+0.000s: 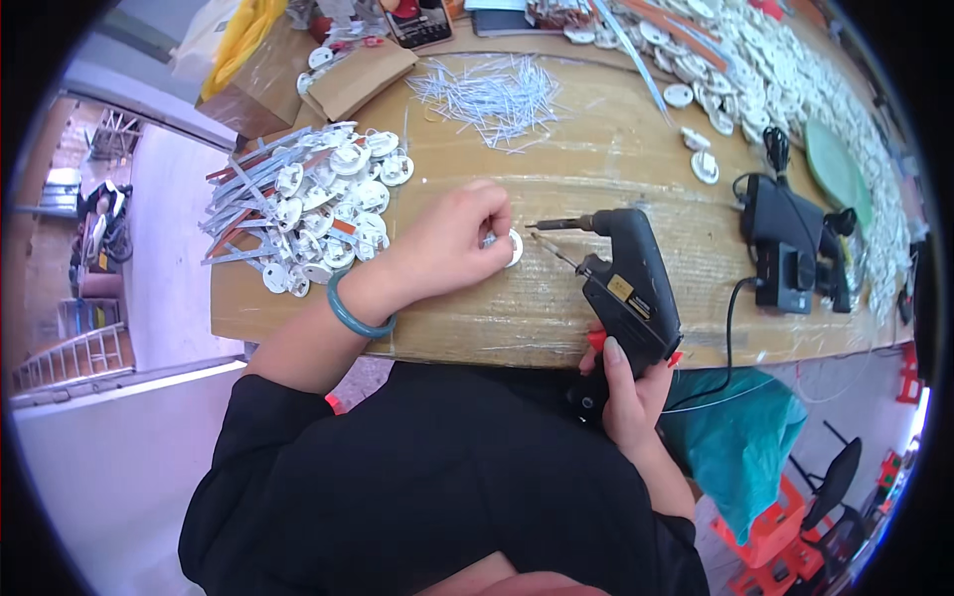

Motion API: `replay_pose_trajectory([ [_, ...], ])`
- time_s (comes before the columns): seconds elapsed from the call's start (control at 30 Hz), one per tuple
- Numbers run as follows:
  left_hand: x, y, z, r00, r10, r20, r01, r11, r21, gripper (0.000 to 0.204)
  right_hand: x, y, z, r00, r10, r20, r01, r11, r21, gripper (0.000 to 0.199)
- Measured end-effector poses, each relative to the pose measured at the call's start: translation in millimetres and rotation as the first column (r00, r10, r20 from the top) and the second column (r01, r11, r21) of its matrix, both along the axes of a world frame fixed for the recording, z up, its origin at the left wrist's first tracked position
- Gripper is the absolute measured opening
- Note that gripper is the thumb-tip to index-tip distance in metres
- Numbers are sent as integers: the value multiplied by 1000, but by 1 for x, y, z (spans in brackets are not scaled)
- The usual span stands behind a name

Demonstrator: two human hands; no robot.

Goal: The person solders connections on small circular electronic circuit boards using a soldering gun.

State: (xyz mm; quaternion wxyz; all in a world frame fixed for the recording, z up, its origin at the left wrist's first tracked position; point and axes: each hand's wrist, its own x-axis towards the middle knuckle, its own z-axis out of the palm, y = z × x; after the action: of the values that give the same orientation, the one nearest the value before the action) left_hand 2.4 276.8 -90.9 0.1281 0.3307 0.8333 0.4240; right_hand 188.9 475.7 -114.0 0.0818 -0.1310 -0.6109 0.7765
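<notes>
Bright, even light; soft sheen on tabletop [606, 154]; fisheye bend toward rim; 4 corners black

On my feed, the left hand [457, 238] covers part of the disc [516, 249], so I cannot confirm fingertip contact; the soldering gun [636, 283] conceals part of the right hand [634, 407], and the upper edge crops the phone [420, 27].

Black soldering gun [641, 283], red trigger [596, 340], white disc [516, 247], blue-green bangle [348, 316], tan tabletop [606, 129], teal bag [730, 447]
</notes>
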Motion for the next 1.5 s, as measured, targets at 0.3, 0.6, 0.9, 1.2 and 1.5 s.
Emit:
replay_pose_trajectory([
  [0.3, -2, -5, 0, 995, -80, -59, 81, 997, 17, 13, -23, 19, 12, 969, -177, -176, 151, 977, -148, 27],
  [0.6, -4, -12, 12, 958, -221, -185, 209, 975, -79, 30, -32, 31, -6, 960, -215, -180, 171, 958, -231, 32],
  [0.9, -18, -18, 7, 898, -184, -400, 193, 981, -19, 33, -35, 30, -6, 955, -215, -206, 178, 967, -183, 33],
  [1.2, -2, -12, 4, 999, -46, -7, 47, 998, 51, 13, -29, 28, -9, 947, -231, -222, 189, 962, -196, 34],
  [1.5, -3, -11, -6, 976, -94, -195, 113, 990, 90, 5, -31, 28, -9, 946, -212, -244, 167, 967, -191, 30],
])
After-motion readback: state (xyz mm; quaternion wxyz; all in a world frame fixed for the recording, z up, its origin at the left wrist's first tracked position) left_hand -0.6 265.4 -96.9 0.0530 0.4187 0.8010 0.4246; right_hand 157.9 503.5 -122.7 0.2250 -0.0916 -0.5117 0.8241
